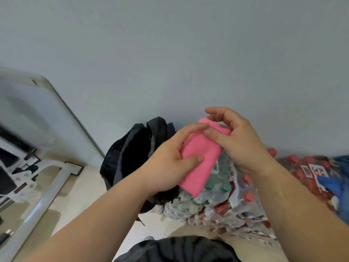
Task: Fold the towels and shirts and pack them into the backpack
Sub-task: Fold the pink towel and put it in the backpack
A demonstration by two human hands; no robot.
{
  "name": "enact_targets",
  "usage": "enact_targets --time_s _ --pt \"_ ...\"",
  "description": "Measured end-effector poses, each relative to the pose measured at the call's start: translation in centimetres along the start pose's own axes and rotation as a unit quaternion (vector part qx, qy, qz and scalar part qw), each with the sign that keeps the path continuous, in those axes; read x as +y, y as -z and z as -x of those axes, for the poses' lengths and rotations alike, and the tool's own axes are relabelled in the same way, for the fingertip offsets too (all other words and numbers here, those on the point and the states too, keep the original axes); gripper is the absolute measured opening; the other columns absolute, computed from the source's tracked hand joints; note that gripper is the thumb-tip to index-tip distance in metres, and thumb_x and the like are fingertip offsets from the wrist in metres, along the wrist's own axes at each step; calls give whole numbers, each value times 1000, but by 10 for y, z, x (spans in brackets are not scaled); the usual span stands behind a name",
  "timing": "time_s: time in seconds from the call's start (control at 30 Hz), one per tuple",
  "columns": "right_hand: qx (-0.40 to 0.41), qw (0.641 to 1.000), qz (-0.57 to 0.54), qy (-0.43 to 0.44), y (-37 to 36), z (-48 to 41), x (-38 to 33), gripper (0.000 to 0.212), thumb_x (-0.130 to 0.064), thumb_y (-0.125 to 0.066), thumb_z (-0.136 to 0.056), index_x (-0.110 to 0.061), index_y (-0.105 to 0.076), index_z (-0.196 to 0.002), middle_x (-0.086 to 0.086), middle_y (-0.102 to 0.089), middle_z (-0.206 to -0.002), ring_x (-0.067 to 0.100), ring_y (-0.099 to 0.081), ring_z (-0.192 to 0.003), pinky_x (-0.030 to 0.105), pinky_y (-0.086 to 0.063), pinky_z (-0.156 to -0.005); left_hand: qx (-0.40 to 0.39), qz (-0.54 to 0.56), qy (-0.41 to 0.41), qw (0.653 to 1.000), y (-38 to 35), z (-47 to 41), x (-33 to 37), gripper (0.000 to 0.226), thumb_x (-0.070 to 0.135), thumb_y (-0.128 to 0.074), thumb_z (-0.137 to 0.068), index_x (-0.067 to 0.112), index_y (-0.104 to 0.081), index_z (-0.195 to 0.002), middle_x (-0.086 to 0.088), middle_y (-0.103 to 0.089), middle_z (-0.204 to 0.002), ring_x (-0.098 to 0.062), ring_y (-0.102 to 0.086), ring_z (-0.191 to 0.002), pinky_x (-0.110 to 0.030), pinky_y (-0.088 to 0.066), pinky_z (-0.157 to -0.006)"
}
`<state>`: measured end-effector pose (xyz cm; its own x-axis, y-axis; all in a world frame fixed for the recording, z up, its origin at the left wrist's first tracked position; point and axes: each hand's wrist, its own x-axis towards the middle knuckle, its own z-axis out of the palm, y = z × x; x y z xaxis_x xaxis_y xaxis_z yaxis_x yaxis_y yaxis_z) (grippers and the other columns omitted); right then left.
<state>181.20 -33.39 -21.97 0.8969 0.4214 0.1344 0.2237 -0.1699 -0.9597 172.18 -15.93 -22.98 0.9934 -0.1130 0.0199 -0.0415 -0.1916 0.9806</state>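
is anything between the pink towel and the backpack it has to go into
Nothing visible blocks the way. The folded pink cloth towel is held in the air by the left hand and right hand, just right of the black fabric backpack against the wall. Whether the backpack's opening is unzipped cannot be told.

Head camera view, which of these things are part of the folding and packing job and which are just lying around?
Part of the job:
pink towel, held in left hand and right hand
black backpack

Lying about:
shrink-wrapped bottle packs
blue cloth
white frame
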Motion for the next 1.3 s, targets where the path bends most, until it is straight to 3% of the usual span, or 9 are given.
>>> enact_targets --time_s 0.2,0.3,0.4,0.47,0.57,0.7,0.83,1.1,1.3 --pt "-74 991 110 -13 -96 -12 -16 40 -62 -27 -102 -47 -57 -124 -16 -55 -135 -12 -43 -128 13 -32 -109 143 49 -14 988 111 62 -4 50 16 -69 -86 51 -60 -121 13 -68 -104 -11 -63 -89 -29 -54 -78" --pt "-120 946 294 -70 -125 -17 9 58 -78 -43 -84 -58 -43 -139 -4 -10 -167 16 -7 -154 45 -16 -125 243 59 21 968 156 72 -42 52 14 -69 -87 53 -60 -120 15 -66 -117 -9 -63 -97 -30 -54 -83" --pt "-132 909 374 -129 -135 -12 21 72 -71 -61 -82 -57 -31 -146 -2 11 -168 28 0 -155 50 -20 -123 267 34 99 958 175 70 -100 58 9 -64 -94 58 -58 -124 20 -60 -129 -10 -62 -113 -37 -53 -96" --pt "-109 898 406 -131 -132 -10 26 68 -63 -61 -87 -54 -30 -146 5 -5 -167 35 -29 -147 47 -36 -116 229 6 151 962 172 64 -137 58 13 -65 -94 61 -55 -125 19 -57 -134 -11 -59 -118 -38 -52 -100" --pt "-83 885 445 -113 -120 -8 33 66 -47 -61 -93 -44 -29 -150 4 -38 -144 24 -60 -102 37 -53 -90 130 -7 182 975 145 44 -172 58 15 -64 -94 57 -52 -132 23 -50 -140 9 -52 -117 -10 -43 -91" --pt "-89 859 489 -124 -112 -8 36 71 -27 -55 -96 -35 -18 -157 1 -46 -127 16 -55 -90 28 -45 -72 41 -49 200 978 109 5 -206 58 18 -59 -99 54 -44 -142 24 -44 -142 14 -50 -108 -4 -39 -80" --pt "-80 868 472 -133 -108 -8 38 73 -12 -50 -94 -28 -17 -158 2 -53 -124 18 -51 -89 29 -40 -71 66 -222 280 932 119 -11 -242 55 17 -41 -99 55 -39 -140 -6 -57 -115 -23 -59 -85 -34 -46 -77" --pt "-60 879 452 -141 -93 -16 36 74 -9 -52 -91 -23 -22 -158 3 -56 -118 17 -46 -89 28 -37 -74 51 -355 350 866 137 -8 -267 64 13 -49 -94 54 -36 -141 -10 -46 -125 -32 -56 -93 -37 -46 -87" --pt "-74 874 460 -134 -90 -27 37 76 -9 -54 -91 -24 -20 -158 -1 -55 -108 14 -55 -85 27 -47 -72 103 -122 305 939 94 -59 -270 57 11 -50 -98 41 -44 -147 -1 -49 -147 -16 -61 -105 -26 -51 -92"
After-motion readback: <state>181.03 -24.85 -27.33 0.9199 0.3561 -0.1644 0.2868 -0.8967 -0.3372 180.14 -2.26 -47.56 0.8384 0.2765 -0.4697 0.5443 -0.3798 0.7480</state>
